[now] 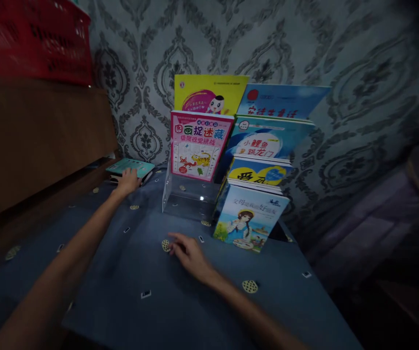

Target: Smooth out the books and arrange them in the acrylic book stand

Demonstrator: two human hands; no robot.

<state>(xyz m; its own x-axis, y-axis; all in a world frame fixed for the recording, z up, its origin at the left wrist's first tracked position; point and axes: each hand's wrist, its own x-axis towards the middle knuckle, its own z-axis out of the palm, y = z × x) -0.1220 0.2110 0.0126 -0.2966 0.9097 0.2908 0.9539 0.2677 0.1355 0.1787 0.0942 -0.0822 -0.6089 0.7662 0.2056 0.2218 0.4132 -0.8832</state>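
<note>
My left hand point(127, 182) reaches far forward and rests on a teal book point(131, 167) that lies flat on a small stack at the back left of the table; its fingers lie spread on the cover. My right hand point(187, 253) rests on the blue patterned tablecloth point(139, 272) in front of a clear acrylic book stand point(187, 197), fingers loosely curled and holding nothing. The stand holds a pink picture book point(198, 146) and a yellow book point(209, 93) behind it on the left. On the right side stand several blue books, with a girl-cover book point(249, 218) in front.
A brown wooden board point(37, 141) rises along the left, with a red crate point(34, 39) on top. Patterned grey wallpaper point(340, 73) stands behind the books. The table's right edge drops off into dark floor space.
</note>
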